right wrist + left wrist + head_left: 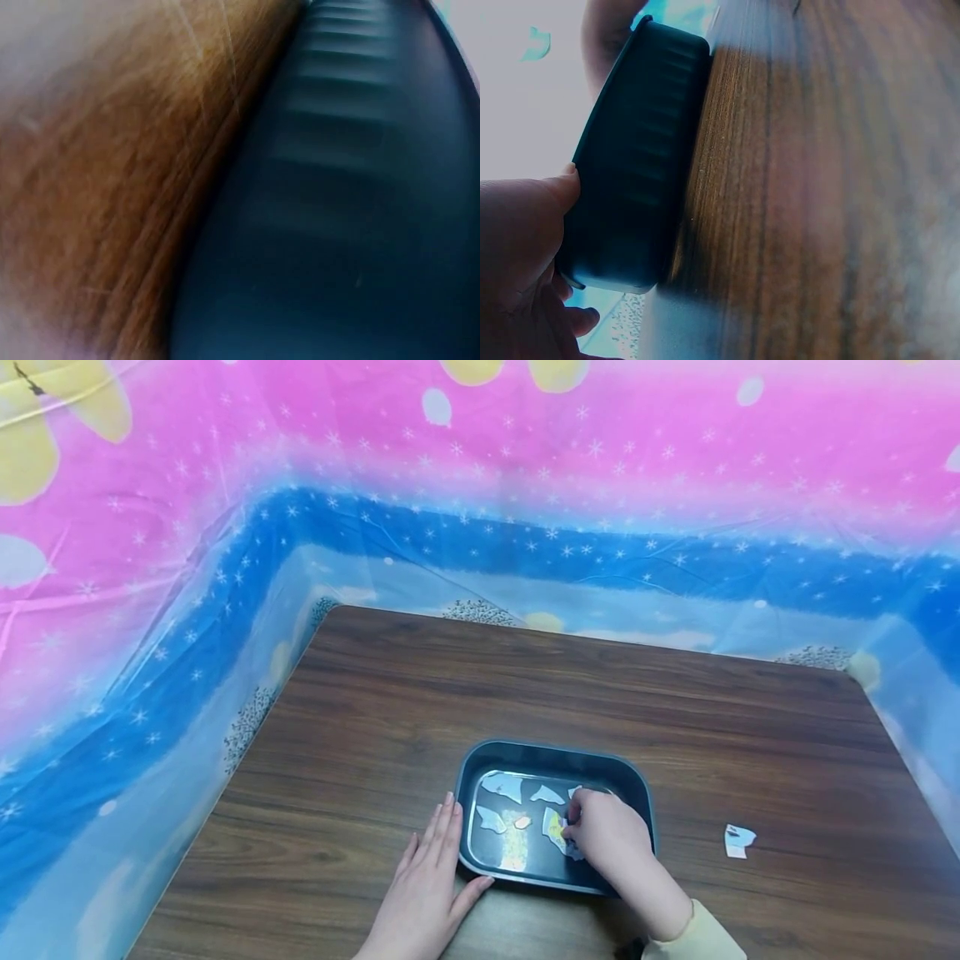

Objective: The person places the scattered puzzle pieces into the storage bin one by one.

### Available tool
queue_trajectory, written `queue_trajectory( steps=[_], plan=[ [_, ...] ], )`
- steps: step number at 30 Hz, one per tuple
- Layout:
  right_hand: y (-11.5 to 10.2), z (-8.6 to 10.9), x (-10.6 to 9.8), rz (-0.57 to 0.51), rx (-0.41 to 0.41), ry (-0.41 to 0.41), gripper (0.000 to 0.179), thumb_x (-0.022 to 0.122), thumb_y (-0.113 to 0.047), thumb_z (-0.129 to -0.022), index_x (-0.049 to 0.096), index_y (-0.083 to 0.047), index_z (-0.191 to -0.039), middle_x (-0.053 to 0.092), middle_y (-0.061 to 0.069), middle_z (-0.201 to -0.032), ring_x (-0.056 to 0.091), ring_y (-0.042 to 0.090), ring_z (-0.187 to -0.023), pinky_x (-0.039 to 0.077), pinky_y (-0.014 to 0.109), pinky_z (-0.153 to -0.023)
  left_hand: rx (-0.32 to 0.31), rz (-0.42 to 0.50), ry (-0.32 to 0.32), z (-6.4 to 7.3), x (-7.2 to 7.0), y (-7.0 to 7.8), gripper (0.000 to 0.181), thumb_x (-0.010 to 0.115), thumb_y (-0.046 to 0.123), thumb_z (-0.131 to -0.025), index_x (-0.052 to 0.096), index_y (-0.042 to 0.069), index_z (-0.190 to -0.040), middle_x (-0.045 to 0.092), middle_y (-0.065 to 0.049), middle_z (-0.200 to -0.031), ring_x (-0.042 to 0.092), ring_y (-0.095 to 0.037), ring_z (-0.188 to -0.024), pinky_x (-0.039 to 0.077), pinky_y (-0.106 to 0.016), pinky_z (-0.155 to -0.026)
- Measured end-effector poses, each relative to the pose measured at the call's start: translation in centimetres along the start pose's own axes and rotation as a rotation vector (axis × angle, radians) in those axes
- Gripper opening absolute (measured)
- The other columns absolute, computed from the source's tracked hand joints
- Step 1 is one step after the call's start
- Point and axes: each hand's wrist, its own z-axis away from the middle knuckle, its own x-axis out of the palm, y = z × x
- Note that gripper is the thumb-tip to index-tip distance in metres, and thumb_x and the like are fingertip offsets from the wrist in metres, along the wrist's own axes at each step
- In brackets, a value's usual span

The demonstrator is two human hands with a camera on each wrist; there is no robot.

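A dark blue-green tray [551, 883] with rounded corners sits on the wooden table. My left hand [423, 885] rests against its left end, fingers straight and thumb at the front corner; the left wrist view shows the thumb at the rim. Reaching into the tray, my right hand [611, 835] has bent fingers and pinches a yellow-and-white paper piece [553, 825], partly hidden by the fingers. Around it on the tray floor lie a large pale blue scrap [502, 787], two smaller pale scraps [547, 795] [491, 819] and a small orange scrap [522, 822].
One more pale paper scrap [738, 841] lies on the table [390, 710] to the right of the tray. A pink and blue patterned cloth [525, 535] hangs behind the table and along its left side. The right wrist view shows mostly the tray's ribbed outer wall [330, 187].
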Motion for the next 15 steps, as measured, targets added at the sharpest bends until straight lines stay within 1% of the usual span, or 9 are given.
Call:
queue_trajectory(
  steps=[5,10,13,15],
  plan=[
    [0.0,0.2,0.0,0.011,0.001,0.023,0.023,0.085,-0.017,-0.083,0.063,-0.014,-0.078,0.057,-0.003,-0.067,0.051,0.015,-0.06,0.04,0.03,-0.052,-0.005,0.001,-0.009,0.0,-0.1,0.2,0.09,0.046,0.063,-0.101,0.02,0.003,-0.162,0.014,-0.014,-0.169,0.023,-0.032,-0.153,0.029,-0.062,-0.115],
    [0.2,0.4,-0.1,-0.001,0.006,0.039,0.022,0.085,-0.019,-0.084,0.064,-0.015,-0.079,0.059,-0.004,-0.067,0.051,0.014,-0.059,0.041,0.03,-0.052,0.002,-0.001,0.011,0.0,0.0,0.1,0.089,0.046,0.062,-0.101,0.019,0.003,-0.162,0.014,-0.013,-0.169,0.022,-0.031,-0.153,0.03,-0.062,-0.115],
    [0.2,0.8,-0.3,-0.036,-0.008,0.09,0.016,0.083,-0.021,-0.086,0.068,-0.016,-0.083,0.064,-0.005,-0.071,0.054,0.012,-0.062,0.043,0.03,-0.055,0.002,-0.005,0.02,0.0,0.1,0.1,0.089,0.047,0.062,-0.101,0.02,0.003,-0.162,0.015,-0.013,-0.169,0.023,-0.031,-0.153,0.03,-0.062,-0.115],
    [0.3,1.2,-0.9,-0.082,-0.021,0.136,0.011,0.081,-0.021,-0.089,0.072,-0.015,-0.09,0.069,-0.004,-0.078,0.057,0.012,-0.065,0.046,0.031,-0.058,-0.001,-0.009,0.021,0.0,0.1,0.1,0.089,0.048,0.062,-0.101,0.02,0.003,-0.162,0.015,-0.013,-0.169,0.023,-0.031,-0.153,0.031,-0.061,-0.115]
  ],
)
